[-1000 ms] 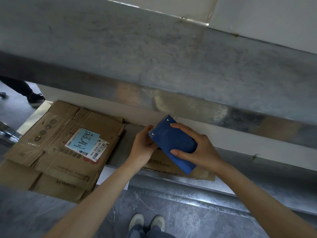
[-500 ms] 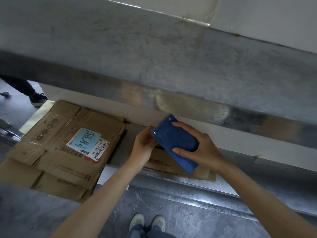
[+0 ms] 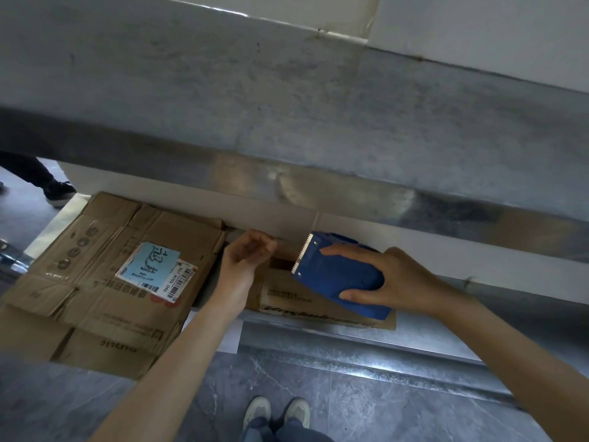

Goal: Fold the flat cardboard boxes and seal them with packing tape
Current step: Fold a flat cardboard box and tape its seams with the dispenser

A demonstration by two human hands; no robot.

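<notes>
The blue tape dispenser [image 3: 338, 275] is held in the air over a small flat cardboard box [image 3: 296, 301], its serrated blade [image 3: 301, 256] turned to the left and away from the person; the right hand [image 3: 404, 282] grips the dispenser from its right side, fingers curled over the top face and the thumb pressed along the near lower edge. A short brownish strip of packing tape [image 3: 288, 250] runs leftward from the dispenser's blade end; the left hand [image 3: 245, 256] is just left of the dispenser, apart from it, its fingers curled and the fingertips brought together against the thumb at the far end of that strip, so it appears to pinch the tape, though the contact is small and hard to make out. The small flat box lies directly under the dispenser on a metal ledge [image 3: 414, 339], with printed lettering along its near edge; part of it is hidden by the dispenser and the left wrist. Well to the left of the dispenser lies a larger flat cardboard box [image 3: 95, 282], creased and worn, with a pale blue label [image 3: 148, 263] and a white barcode sticker [image 3: 180, 282] on its top; its near part hangs past the ledge. Behind the dispenser rises a grey wall [image 3: 287, 106]; below the dispenser, on the dark floor [image 3: 350, 403], stand the person's own pale shoes [image 3: 277, 413]; far to the dispenser's left a second person's dark shoe [image 3: 59, 193] shows.
</notes>
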